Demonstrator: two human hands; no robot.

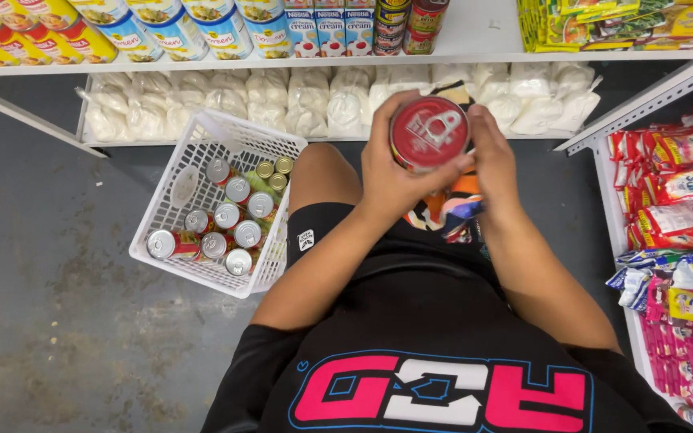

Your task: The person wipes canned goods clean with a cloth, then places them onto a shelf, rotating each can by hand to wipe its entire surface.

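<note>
Both my hands hold one red can (429,132) with a white design on its top, raised in front of my chest. My left hand (391,172) wraps its left side and underside. My right hand (492,156) grips its right side, with what looks like a colourful cloth (455,212) hanging below the hands. Down to the left on the floor stands a white plastic basket (202,132) holding several cans with silver tops and a few small gold-topped ones.
A white shelf (475,36) ahead carries rows of tins, cartons and yellow packets, with white plastic bags (314,100) on the lower level. A rack at right (603,168) holds red, blue and pink sachets. Grey concrete floor (42,265) lies left.
</note>
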